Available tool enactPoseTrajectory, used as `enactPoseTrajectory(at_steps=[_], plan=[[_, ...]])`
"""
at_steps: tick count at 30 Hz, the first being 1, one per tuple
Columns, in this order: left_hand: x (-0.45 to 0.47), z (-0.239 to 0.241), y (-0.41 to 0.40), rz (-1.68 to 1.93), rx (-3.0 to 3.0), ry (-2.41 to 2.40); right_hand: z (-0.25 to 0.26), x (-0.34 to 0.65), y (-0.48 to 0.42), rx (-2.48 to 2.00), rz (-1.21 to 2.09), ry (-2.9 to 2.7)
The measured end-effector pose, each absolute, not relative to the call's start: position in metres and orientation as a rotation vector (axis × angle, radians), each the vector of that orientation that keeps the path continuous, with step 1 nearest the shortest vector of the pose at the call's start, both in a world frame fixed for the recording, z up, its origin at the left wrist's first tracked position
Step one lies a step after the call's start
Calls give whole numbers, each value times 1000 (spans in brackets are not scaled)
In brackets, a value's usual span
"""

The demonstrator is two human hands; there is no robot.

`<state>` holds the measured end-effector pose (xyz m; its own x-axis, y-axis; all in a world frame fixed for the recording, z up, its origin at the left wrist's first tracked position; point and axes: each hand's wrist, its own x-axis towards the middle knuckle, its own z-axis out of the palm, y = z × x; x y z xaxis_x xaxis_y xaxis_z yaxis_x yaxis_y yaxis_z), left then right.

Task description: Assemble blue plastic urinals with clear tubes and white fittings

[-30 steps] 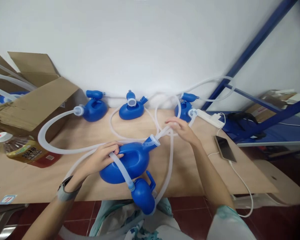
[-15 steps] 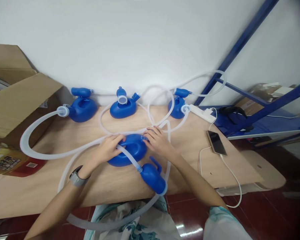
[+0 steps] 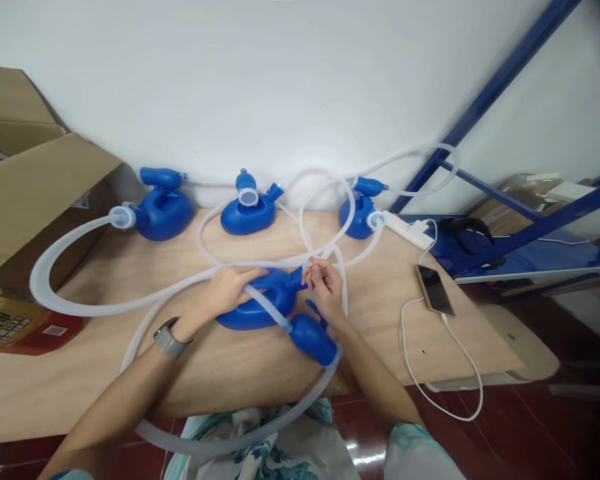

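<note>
A blue plastic urinal bottle (image 3: 240,316) lies on the table in front of me. My left hand (image 3: 230,290) grips its upper left side, the fingers wrapped over the handle area. At the bottle's neck (image 3: 294,279), pointing to the right, my right hand (image 3: 325,283) has its fingers curled together by the mouth. Whatever the right fingertips pinch is too small to make out. Just in front lies a blue funnel-shaped receiver (image 3: 313,339) with a translucent hose (image 3: 267,305) at its narrow end, passing close by my left fingers.
Three similar blue urinal bottles, a left (image 3: 164,217), a middle (image 3: 247,219) and a right (image 3: 356,220) one, stand along the wall with looping hoses. An open carton (image 3: 35,193) and a red-yellow container (image 3: 40,330) are at left. A power strip (image 3: 407,230) and charging phone (image 3: 436,290) lie right.
My right hand has moved slightly right and turned, its fingers now curled at the neck, which has come into view. The receiver sits a little further right. My left hand stays on the bottle.
</note>
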<state>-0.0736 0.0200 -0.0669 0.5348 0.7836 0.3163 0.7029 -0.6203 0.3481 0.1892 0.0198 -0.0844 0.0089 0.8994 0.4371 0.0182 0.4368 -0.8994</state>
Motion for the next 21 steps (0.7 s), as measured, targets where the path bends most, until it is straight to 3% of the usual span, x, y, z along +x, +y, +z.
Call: enactPoseTrajectory(at_steps=[5,9,15,21], plan=[[-83,-69,21,698,2629,1234,-79,187,32,-853,839,-949],[-95,-70,23,689,2652,1246,-66,246,35,-838,538,-846],[-100,-65,29,664,2635,1239,-60,312,16,-1363,425,-2151],[-105,-66,34,672,2606,1238,-65,252,11,-1046,385,-2200]])
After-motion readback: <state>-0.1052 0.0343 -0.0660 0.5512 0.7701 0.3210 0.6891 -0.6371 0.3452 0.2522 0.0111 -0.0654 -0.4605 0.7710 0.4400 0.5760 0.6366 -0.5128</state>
